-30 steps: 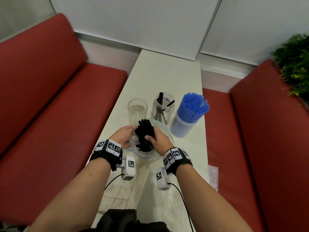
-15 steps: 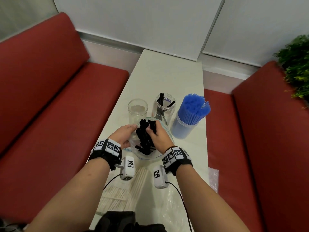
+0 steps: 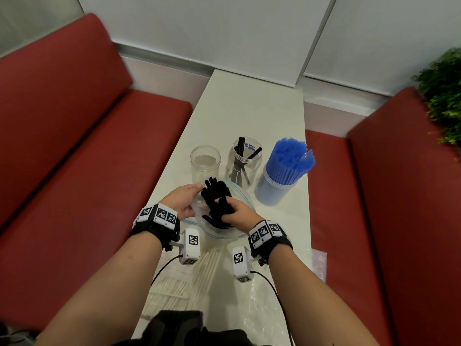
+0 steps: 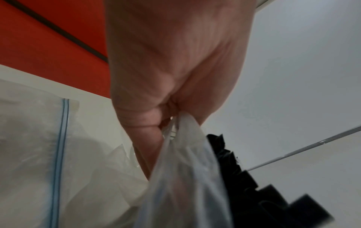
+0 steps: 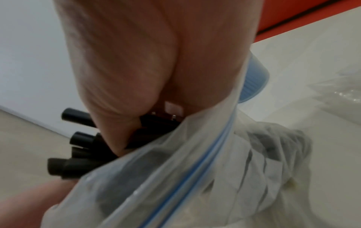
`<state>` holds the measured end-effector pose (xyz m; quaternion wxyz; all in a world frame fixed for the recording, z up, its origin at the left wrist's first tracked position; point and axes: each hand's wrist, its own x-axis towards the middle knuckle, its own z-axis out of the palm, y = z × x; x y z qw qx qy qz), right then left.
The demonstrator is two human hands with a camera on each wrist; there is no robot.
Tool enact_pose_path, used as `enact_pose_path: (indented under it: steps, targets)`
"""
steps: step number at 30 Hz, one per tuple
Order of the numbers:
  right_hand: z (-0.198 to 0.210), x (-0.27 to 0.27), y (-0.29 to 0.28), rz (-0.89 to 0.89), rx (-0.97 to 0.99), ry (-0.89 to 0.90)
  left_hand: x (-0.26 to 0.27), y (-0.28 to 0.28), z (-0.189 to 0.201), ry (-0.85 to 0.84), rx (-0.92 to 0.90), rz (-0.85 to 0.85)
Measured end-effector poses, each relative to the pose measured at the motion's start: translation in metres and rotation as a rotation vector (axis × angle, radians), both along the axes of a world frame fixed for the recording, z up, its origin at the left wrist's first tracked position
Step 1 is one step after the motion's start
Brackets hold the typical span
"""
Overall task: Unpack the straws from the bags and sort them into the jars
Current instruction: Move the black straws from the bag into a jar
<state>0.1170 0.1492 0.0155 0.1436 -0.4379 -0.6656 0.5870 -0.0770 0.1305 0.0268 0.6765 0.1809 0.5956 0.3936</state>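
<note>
A bundle of short black plastic straws (image 3: 216,202) sticks out of the mouth of a clear zip bag with a blue seal line (image 3: 243,196). The right hand (image 3: 238,213) has its fingers curled round the bundle; the left hand (image 3: 183,202) pinches the bag's edge beside it. Beyond the fingertips stand an empty clear jar (image 3: 205,162), a clear jar with a few black straws (image 3: 245,163) and a jar full of blue straws (image 3: 283,182), all on the white table (image 3: 249,108).
</note>
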Motion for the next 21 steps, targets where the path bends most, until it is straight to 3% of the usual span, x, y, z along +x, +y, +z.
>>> enact_pose_path:
  steps: [5,13,17,21]
  targets:
    - [-0.002,-0.004,-0.001,-0.011,0.034,-0.037,0.003,-0.001,0.004,0.027,0.002,-0.003]
    - [0.014,-0.007,0.005,-0.300,0.173,0.056,0.006,-0.002,0.008,-0.012,0.014,0.013]
    - [0.015,-0.010,0.000,-0.357,0.156,0.077,0.013,-0.002,0.007,-0.008,0.008,-0.013]
    - [0.055,-0.007,0.018,-0.315,0.161,0.115,0.015,-0.002,0.005,-0.029,0.014,-0.015]
